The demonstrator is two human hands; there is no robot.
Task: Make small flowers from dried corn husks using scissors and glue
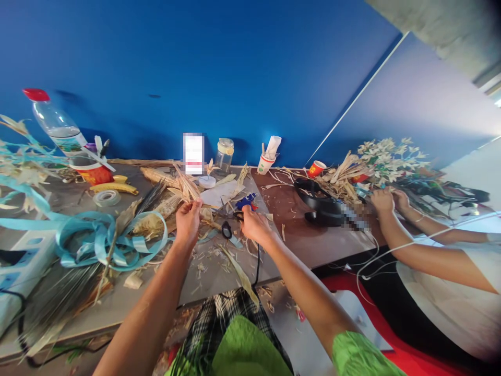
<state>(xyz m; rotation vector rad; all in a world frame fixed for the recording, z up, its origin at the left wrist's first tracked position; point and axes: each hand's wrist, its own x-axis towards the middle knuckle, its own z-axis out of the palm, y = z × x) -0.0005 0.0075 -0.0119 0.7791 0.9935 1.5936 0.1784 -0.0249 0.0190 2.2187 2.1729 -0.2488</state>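
My left hand (188,222) is closed in a pinch on a strip of dried corn husk (190,189) that fans upward from the fingertips. My right hand (255,227) is closed at the black-handled scissors (226,230), one handle loop at its fingers and the other sticking out to the left. Just beyond these fingers lies a blue glue gun (246,200) with a red part, close to or touching the index finger. A black cord (258,263) runs down past the table edge. Husk scraps lie around both hands, and a white sheet (219,195) is behind them.
On the left are coiled blue ribbon (105,245), a tape roll (106,198), a plastic bottle (62,128) and a white power strip (27,271). A jar (224,155) stands at the back. To the right are a black headset-like object (323,206) and a co-worker's hands (385,201).
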